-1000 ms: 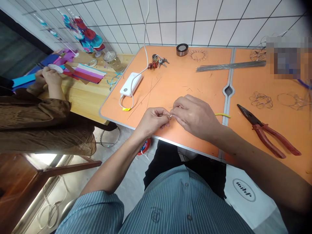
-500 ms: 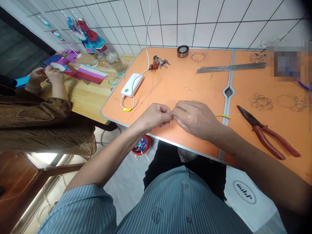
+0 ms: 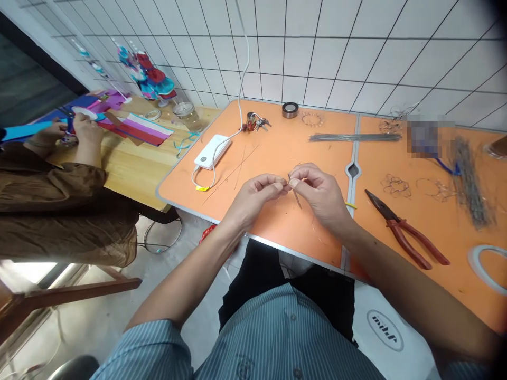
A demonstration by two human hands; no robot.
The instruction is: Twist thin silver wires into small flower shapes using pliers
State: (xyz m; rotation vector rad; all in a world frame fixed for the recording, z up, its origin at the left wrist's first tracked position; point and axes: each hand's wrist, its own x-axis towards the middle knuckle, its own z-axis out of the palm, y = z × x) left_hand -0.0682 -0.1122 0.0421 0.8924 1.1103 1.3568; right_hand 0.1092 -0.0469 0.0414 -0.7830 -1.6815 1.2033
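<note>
Above the orange table [image 3: 273, 232], my left hand [image 3: 261, 194] and my right hand [image 3: 317, 192] meet fingertip to fingertip. Each is closed in a pinch on a thin wire [image 3: 297, 199], part of which pokes out below the fingers. How the wire is bent between the fingertips is too small to make out. Red-handled pliers [image 3: 404, 227] lie to the right of my right hand. Two long thin wires [image 3: 237, 169] cross on the table to the left of my left hand.
A white power bank [image 3: 213, 151] with a cable, keys [image 3: 256, 123], a tape roll [image 3: 290, 110], a wire bundle [image 3: 354, 138] and bent wire shapes [image 3: 396, 186] lie around. At the left, a co-worker's hands [image 3: 85, 132] work over a wooden table [image 3: 130, 169].
The view has shifted, showing more of the table's right side. My right hand has turned, its thumb and fingers now visible, and the wire shows below the fingertips.
</note>
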